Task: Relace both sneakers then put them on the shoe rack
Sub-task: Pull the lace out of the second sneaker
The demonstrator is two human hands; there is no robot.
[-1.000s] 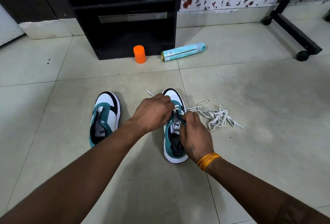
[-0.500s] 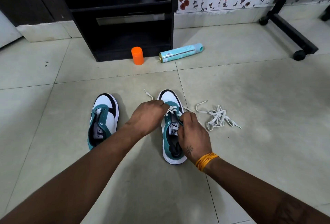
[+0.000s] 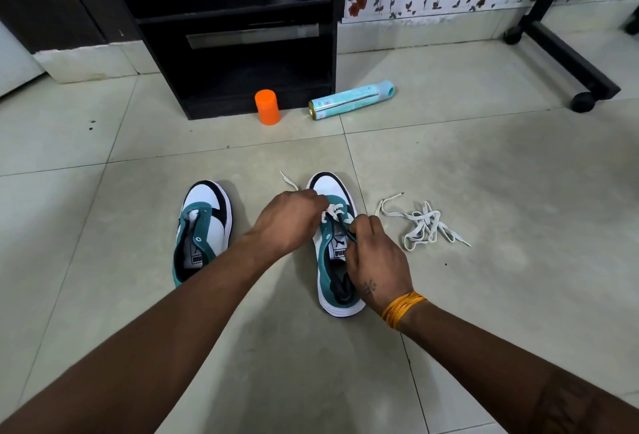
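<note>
both hands' grip pinching white lace (image 3: 332, 209) over right sneaker (image 3: 331, 243), apparently threading eyelets

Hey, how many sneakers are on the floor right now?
2. The left sneaker sits alone, unlaced, on the tile. The right sneaker is beside it, under the left hand and right hand working its lace.

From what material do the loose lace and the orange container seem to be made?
Loose lace: probably woven fabric, matte white; it lies limp and tangled in flat bands on the tiles. Orange container: probably plastic, smooth with a slight sheen and one even bright colour; opaque.
</note>
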